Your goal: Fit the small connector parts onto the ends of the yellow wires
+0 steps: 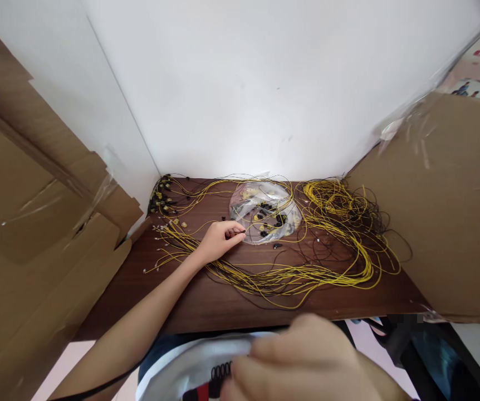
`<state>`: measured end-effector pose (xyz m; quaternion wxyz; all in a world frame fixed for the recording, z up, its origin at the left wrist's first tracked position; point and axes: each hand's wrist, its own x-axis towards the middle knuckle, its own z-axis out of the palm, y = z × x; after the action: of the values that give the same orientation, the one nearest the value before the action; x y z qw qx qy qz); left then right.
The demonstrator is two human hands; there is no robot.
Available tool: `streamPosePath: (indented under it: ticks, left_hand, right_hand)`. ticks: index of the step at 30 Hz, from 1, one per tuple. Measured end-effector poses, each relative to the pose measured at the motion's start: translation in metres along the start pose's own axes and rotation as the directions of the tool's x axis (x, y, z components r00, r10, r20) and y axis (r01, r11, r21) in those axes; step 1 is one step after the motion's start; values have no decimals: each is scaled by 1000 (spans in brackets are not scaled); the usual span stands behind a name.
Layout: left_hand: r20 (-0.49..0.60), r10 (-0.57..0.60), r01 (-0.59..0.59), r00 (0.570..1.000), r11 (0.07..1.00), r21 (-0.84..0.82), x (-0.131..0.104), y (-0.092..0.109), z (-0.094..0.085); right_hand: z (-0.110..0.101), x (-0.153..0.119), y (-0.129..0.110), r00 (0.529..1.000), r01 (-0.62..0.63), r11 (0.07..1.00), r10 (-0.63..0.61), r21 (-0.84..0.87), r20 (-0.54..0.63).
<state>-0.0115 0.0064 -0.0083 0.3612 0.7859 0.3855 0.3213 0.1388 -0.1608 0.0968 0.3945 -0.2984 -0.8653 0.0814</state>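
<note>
My left hand [221, 242] reaches over the dark brown table, its thumb and index finger pinched on a small black piece [243, 232], perhaps a connector or wire end. Just right of it lies a clear plastic bag [235, 210] with several black and yellow connector parts [282, 219] in it. A bundle of yellow and black wires [282, 278] runs below and behind my left hand. My right hand [302, 362] is close to the camera, above my lap and blurred by motion. Its fingers are curled, and what they hold, if anything, is hidden.
Wires with connectors [162, 195] gather at the back left, and a tangled wire coil [340, 200] lies at the back right. Cardboard walls [48, 223] flank the table [140, 312], with a white wall [244, 94] behind. A black coiled cord [222, 370] shows near my lap.
</note>
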Motion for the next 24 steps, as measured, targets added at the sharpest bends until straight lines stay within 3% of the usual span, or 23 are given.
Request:
streamPosePath:
  ticks: [2, 4, 6, 10, 18, 24]
  left_hand:
    - [12, 0, 0, 1000, 1000, -19, 0, 0, 0]
    - [19, 2, -1, 1000, 999, -34, 0, 0, -1]
    - [6, 4, -4, 1000, 1000, -30, 0, 1, -1]
    - [7, 23, -23, 1000, 999, -26, 1, -1, 1]
    - [-15, 71, -71, 997, 997, -16, 1, -2, 1]
    - [-63, 130, -125, 990, 989, 73, -4, 0, 0]
  right_hand:
    - [13, 19, 32, 999, 49, 999, -49, 0, 6]
    - [25, 31, 68, 984, 137, 989, -143, -59, -110]
    - [36, 35, 102, 987, 39, 993, -55, -107, -150]
    - [51, 27, 147, 981, -178, 974, 165, -139, -100]
    - [65, 15, 165, 929, -369, 915, 370, -163, -21]
    - [65, 8, 166, 924, -376, 911, 382, -169, 3]
